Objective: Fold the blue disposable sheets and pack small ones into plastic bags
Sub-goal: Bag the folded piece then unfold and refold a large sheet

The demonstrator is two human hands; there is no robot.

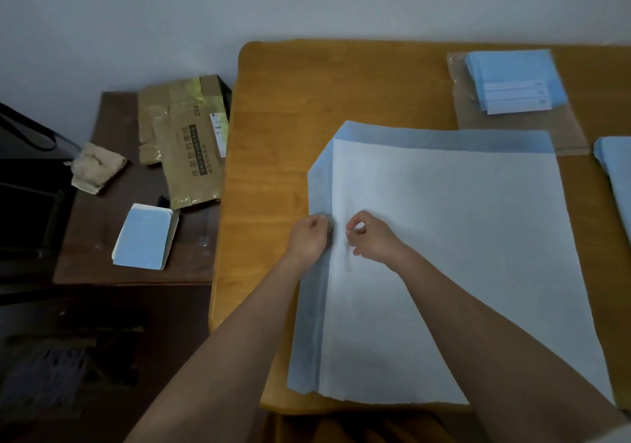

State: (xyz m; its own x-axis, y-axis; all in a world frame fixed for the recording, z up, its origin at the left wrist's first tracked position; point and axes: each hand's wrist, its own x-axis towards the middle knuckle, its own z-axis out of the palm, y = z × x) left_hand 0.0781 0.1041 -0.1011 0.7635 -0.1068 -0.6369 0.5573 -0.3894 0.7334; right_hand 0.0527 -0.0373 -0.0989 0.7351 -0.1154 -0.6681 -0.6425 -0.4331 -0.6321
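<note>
Our left hand [310, 236] has its fingers curled down onto the large blue sheet [454, 258], pinching at its surface near the folded left edge. Our right hand [370, 237] sits just beside it, thumb and forefinger bent into a small loop with the tips on the sheet; we cannot tell whether paper is actually caught between them. Under both hands the sheet lies flat on the wooden table [273, 155], its left strip and top strip folded over, with a slanted corner at the upper left. At the table's far right a stack of small folded sheets [515, 80] rests on clear plastic bags [566, 132]. Another blue pile [614, 173] shows at the right edge. On the dark side table [112, 244] to our left lie a flattened cardboard box [184, 142] and a small blue packet [143, 236].
</note>
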